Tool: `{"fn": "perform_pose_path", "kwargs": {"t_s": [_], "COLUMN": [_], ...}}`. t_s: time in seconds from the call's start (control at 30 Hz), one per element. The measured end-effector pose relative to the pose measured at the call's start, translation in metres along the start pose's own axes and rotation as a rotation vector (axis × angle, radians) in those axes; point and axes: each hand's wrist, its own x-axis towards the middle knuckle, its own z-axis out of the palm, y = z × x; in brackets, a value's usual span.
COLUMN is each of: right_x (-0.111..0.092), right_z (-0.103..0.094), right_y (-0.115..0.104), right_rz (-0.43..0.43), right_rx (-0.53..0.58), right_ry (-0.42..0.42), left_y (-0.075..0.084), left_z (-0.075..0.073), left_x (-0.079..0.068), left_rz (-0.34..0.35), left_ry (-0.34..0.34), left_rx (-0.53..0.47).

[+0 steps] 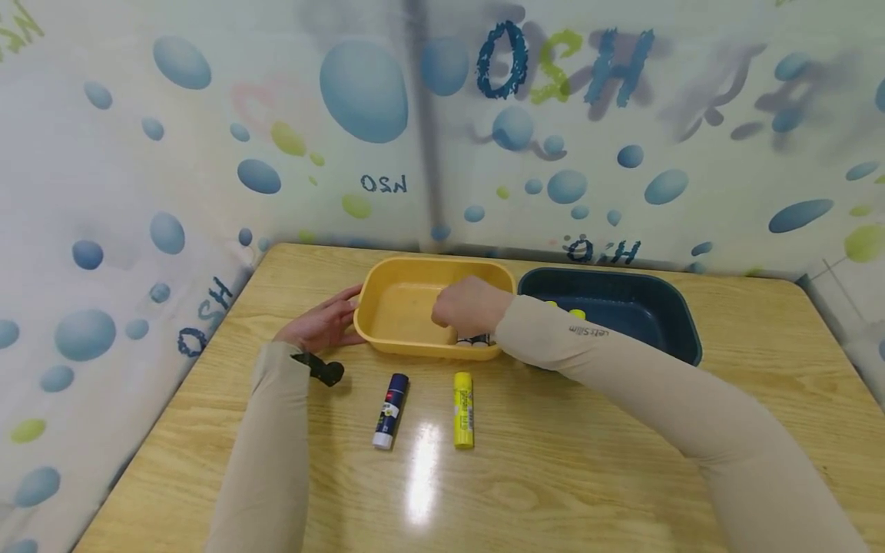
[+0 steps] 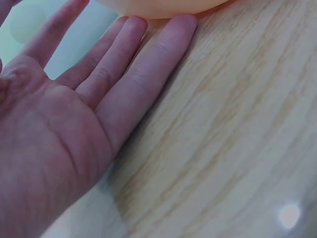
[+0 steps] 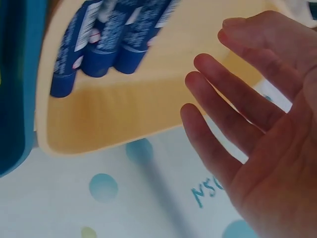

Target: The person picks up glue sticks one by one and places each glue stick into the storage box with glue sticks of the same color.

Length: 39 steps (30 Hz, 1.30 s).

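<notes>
A yellow plastic bin stands at the back of the table. My left hand is at its left end, fingers extended, with fingertips touching the outside wall in the left wrist view. My right hand hovers over the bin; in the right wrist view its fingers are loosely bent with nothing between them. Three dark blue glue sticks lie side by side at the bin's right end, partly hidden by the right arm in the head view.
A dark blue bin stands right beside the yellow one, with yellow glue sticks partly hidden behind the sleeve. In front lie a blue glue stick with a white end and a yellow glue stick. A patterned curtain hangs behind the table.
</notes>
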Motion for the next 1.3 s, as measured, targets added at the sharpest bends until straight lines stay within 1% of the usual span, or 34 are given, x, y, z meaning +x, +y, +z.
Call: {"fn": "perform_pose_path", "kwargs": {"t_s": [0.1, 0.2, 0.3, 0.43, 0.57, 0.7, 0.77, 0.9, 1.03, 1.17, 1.3], "right_x": [-0.010, -0.021, -0.032, -0.045, -0.054, -0.061, -0.063, -0.064, -0.064, -0.064, -0.064], "right_z": [-0.003, -0.006, -0.008, -0.007, -0.001, 0.011, 0.017, 0.030, 0.041, 0.050, 0.058], "right_y": [-0.005, -0.010, -0.017, -0.028, -0.039, -0.047, -0.050, -0.052, -0.052, -0.053, -0.055], "right_rz": [-0.008, -0.002, -0.002, -0.038, -0.075, -0.079, -0.076, -0.080, -0.060, -0.013, 0.053], "right_rx": [0.017, 0.009, -0.016, -0.019, 0.018, 0.078, 0.091, 0.091, 0.105, 0.125, 0.155], "right_ry": [0.046, 0.073, 0.086, 0.090, 0.070, 0.048, 0.052, 0.089, 0.116, 0.142, 0.216], "left_y": [0.001, 0.002, 0.002, 0.002, 0.003, 0.003, 0.003, 0.003, 0.002, 0.002, 0.004], "left_z": [0.001, 0.001, 0.000, -0.001, 0.000, 0.001, 0.002, 0.003, 0.004, 0.004, 0.003], "left_x": [0.000, 0.001, 0.000, -0.002, -0.002, -0.002, -0.001, -0.002, -0.002, -0.001, 0.000], "left_rz": [-0.001, -0.005, -0.014, -0.020, -0.018, -0.014, -0.015, -0.022, -0.033, -0.037, -0.036], "left_ry": [0.002, 0.006, 0.018, 0.039, 0.047, 0.041, 0.040, 0.050, 0.066, 0.070, 0.068], "left_rx": [0.011, 0.005, 0.005, 0.036, 0.057, 0.060, 0.055, 0.043, 0.037, 0.038, 0.033]}}
